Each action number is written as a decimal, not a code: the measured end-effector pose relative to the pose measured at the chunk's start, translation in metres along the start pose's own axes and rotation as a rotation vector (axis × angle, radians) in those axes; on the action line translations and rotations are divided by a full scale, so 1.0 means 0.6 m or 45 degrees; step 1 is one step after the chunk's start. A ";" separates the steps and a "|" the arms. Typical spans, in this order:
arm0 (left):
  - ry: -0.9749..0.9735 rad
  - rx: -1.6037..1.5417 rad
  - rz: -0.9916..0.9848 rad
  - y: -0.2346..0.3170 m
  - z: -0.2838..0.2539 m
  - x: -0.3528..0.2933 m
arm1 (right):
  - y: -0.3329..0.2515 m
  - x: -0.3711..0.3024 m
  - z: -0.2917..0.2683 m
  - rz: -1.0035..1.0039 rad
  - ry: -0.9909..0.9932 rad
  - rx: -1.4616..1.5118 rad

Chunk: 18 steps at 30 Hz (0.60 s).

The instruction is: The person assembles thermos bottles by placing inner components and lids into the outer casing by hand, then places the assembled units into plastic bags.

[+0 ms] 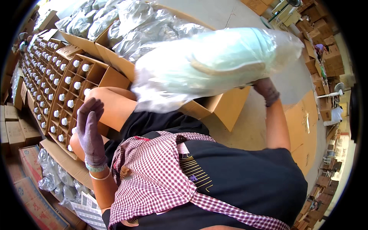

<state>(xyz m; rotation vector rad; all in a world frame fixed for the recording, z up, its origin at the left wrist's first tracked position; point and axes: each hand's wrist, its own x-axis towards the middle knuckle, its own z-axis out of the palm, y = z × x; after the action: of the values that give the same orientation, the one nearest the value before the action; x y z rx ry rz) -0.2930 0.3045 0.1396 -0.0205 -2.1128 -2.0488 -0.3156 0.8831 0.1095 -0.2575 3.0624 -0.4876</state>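
A big, pale green bottle-like thing (226, 57) in a loose clear plastic bag is held up in front of me, lying sideways. A curved beige strip, perhaps a handle, shows through the film. My right hand (266, 91), in a greyish glove, grips it from below near its right end; most of those fingers are hidden behind it. My left hand (90, 132), gloved too, is raised with its fingers stretched out and holds nothing. Beside it stands a divided carton (111, 78) with white-capped bottles in its cells.
Silvery plastic-wrapped items (142, 27) fill open cartons at the back. More cartons of white-capped bottles (44, 78) run off to the left. A flattened cardboard sheet (304, 134) lies on the floor at right. Bagged items (57, 172) sit in a box at lower left.
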 end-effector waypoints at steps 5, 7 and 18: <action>-0.146 -0.085 -0.105 -0.011 0.030 0.008 | -0.005 -0.004 -0.079 0.469 -0.287 0.398; -0.146 -0.049 -0.129 -0.014 0.033 0.007 | -0.020 0.050 -0.028 0.478 -0.534 0.422; 0.127 0.093 -0.174 -0.021 -0.041 -0.048 | 0.244 0.166 0.568 -0.057 -0.993 -1.027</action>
<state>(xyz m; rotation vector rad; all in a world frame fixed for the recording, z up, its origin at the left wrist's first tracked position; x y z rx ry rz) -0.2630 0.2833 0.1233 0.2377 -2.1805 -1.9978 -0.4182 0.8993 -0.2602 -0.4020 2.3030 0.7128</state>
